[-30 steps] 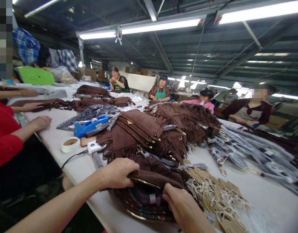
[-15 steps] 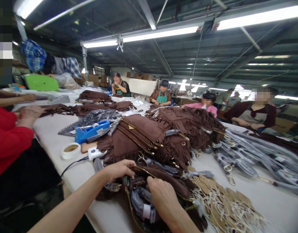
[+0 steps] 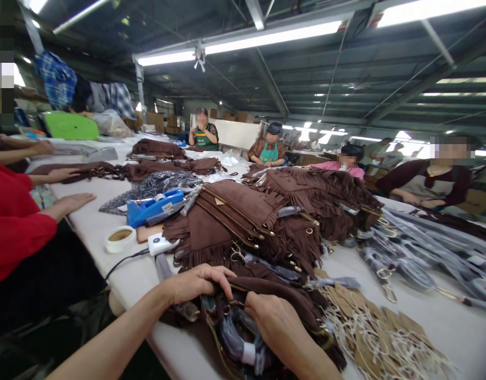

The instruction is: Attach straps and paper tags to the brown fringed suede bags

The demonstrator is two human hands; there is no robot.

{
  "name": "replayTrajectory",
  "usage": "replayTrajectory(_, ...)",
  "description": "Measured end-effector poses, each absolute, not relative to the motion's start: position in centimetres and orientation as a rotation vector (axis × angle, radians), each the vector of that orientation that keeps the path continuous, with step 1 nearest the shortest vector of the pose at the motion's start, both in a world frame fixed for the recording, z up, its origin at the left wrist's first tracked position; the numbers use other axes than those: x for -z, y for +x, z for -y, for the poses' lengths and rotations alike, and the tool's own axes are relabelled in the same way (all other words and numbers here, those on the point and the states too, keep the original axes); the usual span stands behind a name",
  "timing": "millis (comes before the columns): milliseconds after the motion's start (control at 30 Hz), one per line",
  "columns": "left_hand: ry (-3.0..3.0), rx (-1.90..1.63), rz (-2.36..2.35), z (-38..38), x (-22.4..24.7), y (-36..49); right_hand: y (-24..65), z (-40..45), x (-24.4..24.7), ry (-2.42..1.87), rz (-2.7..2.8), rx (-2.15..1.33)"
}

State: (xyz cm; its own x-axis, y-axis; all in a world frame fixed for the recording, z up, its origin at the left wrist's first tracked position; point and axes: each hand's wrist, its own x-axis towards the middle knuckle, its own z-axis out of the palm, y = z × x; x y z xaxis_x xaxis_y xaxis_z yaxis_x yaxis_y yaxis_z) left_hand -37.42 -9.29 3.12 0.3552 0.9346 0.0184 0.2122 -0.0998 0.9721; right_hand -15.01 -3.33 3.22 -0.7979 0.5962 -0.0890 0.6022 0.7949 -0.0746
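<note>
A brown suede bag [image 3: 298, 295] lies at the table's front edge, its gold-zippered mouth spread apart. My left hand [image 3: 203, 282] grips the zippered edge on the far left side, thumb and fingers closed over it. Inside the mouth, my right hand [image 3: 272, 316] has its fingers curled together near a small metal ring; what they pinch is hidden. Below my right hand, a coiled strap in grey plastic wrap with a white band [image 3: 249, 353] sits in the bag. Just beyond is a stack of brown fringed bags [image 3: 227, 211] with gold zippers.
Brown paper tags with white strings [image 3: 365, 327] lie at right, below plastic-wrapped straps with gold clips [image 3: 409, 269]. To the left are a blue tape dispenser [image 3: 156, 206], a tape roll [image 3: 120, 239] and a white corded device [image 3: 160, 244]. A red-sleeved co-worker [image 3: 17, 221] stands left; others sit beyond.
The view has shifted slightly left, so things appear further right. My left fingers have reached further over the bag's edge. The red-sleeved co-worker's hands have moved apart.
</note>
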Motion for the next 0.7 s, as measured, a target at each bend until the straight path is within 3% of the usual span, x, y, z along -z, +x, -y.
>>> replayTrajectory(267,1.776,-0.642,-1.682,10.9,-4.6,-34.6,-14.7,3.7,-3.8,1.002,-2.949,0.175)
replayTrajectory(700,1.823,-0.644,-1.395,11.2,-3.3,-35.6,-15.5,4.2,-5.6,0.806,-2.952,0.091)
